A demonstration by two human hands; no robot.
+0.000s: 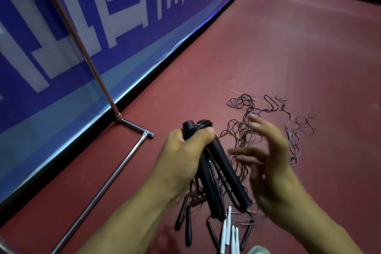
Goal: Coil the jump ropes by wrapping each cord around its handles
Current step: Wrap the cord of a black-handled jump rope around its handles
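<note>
Red floor (278, 37); on it tangled cords (237, 130), black handles (188, 231), white handles (225, 231), a metal stand foot (103, 189).

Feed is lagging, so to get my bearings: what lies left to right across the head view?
Blue lettered banner, chrome tubular stand base, left hand, long black jump-rope handles it grips, right hand, open.

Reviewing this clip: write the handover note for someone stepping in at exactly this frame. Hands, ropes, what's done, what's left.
Left hand: grips a pair of black handles, upright, near their top ends.
Right hand: open, fingers spread, motion-blurred, holding nothing, above the tangled cords.
Cords lie loose on the red floor. Spare black handles and white handles lie below the hands.
Done: no finished coil in view.
Left: wrap the held rope's cord around its handles, then do the others.
</note>
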